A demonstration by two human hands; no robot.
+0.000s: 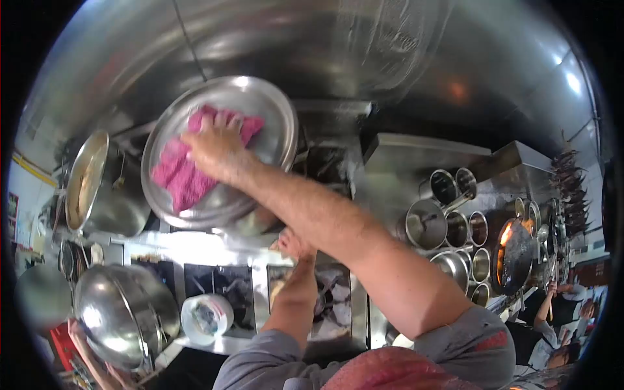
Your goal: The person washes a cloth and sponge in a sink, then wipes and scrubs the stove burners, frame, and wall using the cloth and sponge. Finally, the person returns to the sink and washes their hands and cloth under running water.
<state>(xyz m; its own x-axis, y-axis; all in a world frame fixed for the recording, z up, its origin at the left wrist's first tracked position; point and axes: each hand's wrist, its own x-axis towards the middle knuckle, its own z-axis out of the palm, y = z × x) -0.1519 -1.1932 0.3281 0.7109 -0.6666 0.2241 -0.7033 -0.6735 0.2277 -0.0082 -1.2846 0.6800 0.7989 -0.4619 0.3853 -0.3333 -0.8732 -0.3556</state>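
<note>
Cloth, one, lies under the splayed right grip on one lid; left grip unclear.

Deep pot hems the round steel lid on the left. Passage at right, between lid and saucepans; right forearm bars its near end (left hand close beneath).

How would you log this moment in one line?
right hand: on pink cloth, atop round metal lid | left hand: near lid, hold unclear
</note>
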